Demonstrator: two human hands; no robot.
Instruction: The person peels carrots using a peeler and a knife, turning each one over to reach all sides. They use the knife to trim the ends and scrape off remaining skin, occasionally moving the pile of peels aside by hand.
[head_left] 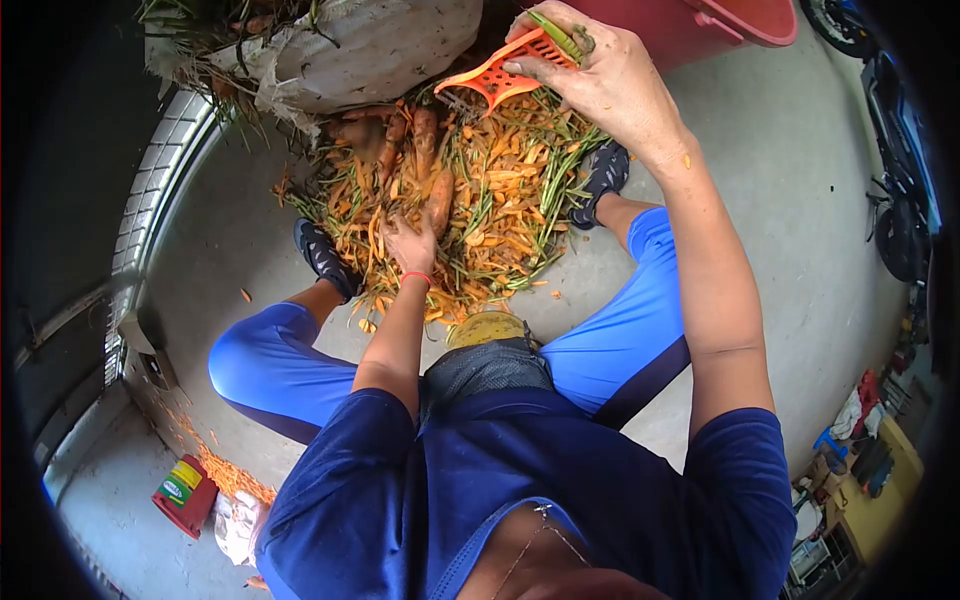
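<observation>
My left hand point(408, 245) reaches down onto a heap of orange peelings point(500, 215), its fingers spread and pointing away from me. A whole carrot point(440, 198) lies right beside its thumb side, close enough to touch. Two more reddish, soil-stained carrots, one of them this carrot point(424, 140), rest just beyond. My right hand point(610, 85) is raised at the top, closed around a slim green thing point(558, 36) whose kind I cannot make out. Its thumb overlaps an orange perforated plastic piece point(492, 82); whether it grips that piece too is unclear. Dirt marks the right fingers.
A dirty white sack point(365, 50) stands behind the heap, with green stalks at its left. A red tub point(690, 28) is at the top right. My shoes point(325, 258) flank the heap. A red container point(185, 495) lies lower left near scattered orange shreds point(235, 477).
</observation>
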